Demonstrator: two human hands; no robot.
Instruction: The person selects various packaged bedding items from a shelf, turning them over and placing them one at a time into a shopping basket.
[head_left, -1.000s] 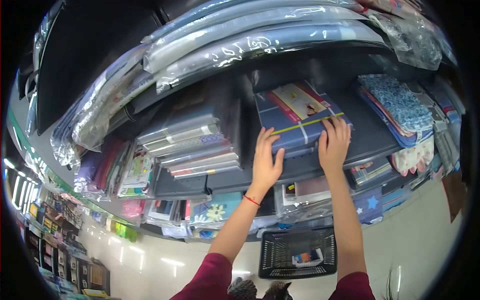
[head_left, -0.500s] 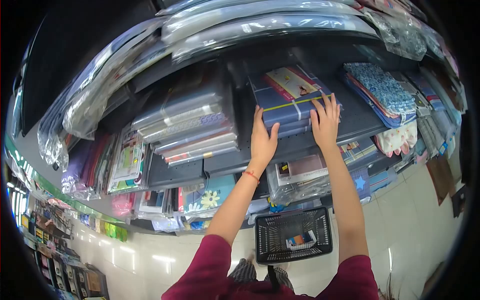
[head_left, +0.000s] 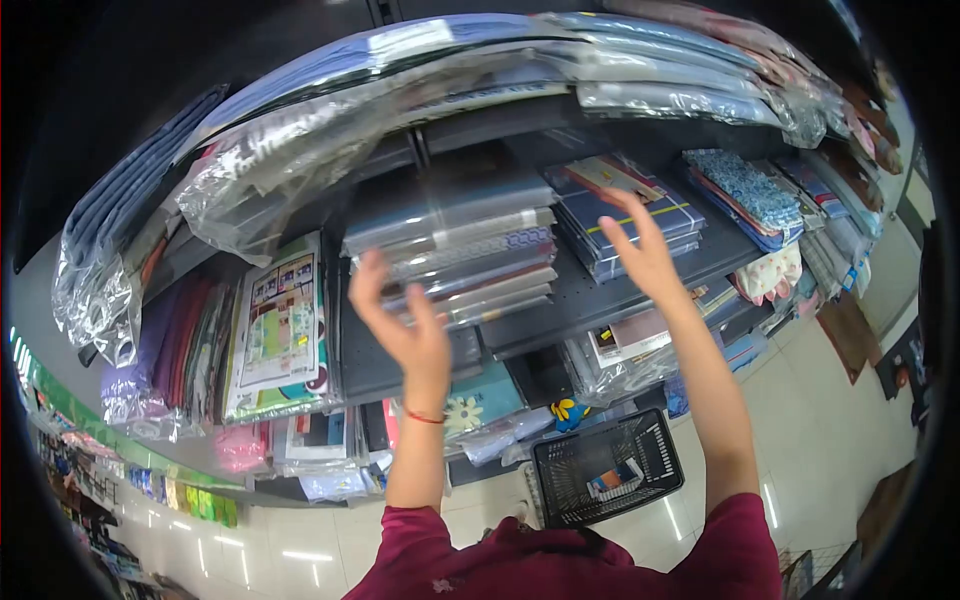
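Note:
My left hand (head_left: 400,325) hangs in front of the tall stack of plastic-wrapped folded fabrics (head_left: 470,245), fingers apart and slightly blurred; whether it touches the stack's left front edge I cannot tell. Nothing shows between its fingers. My right hand (head_left: 643,250) is raised with spread fingers, empty, over the right part of the blue packaged fabrics (head_left: 650,215). That smaller pile has a yellow stripe and a red and yellow label on top. A red string circles my left wrist.
Patterned folded cloths (head_left: 745,195) lie to the right. Upright flat packages (head_left: 275,335) stand on the left. Long plastic-wrapped packs (head_left: 680,100) hang over the upper shelf edge. Below, a black basket (head_left: 665,450) holds a small colourful item.
Both hands have come off the sides of the blue pile. My left hand has moved left to the tall stack, and my right hand has opened and lifted. The view has shifted left.

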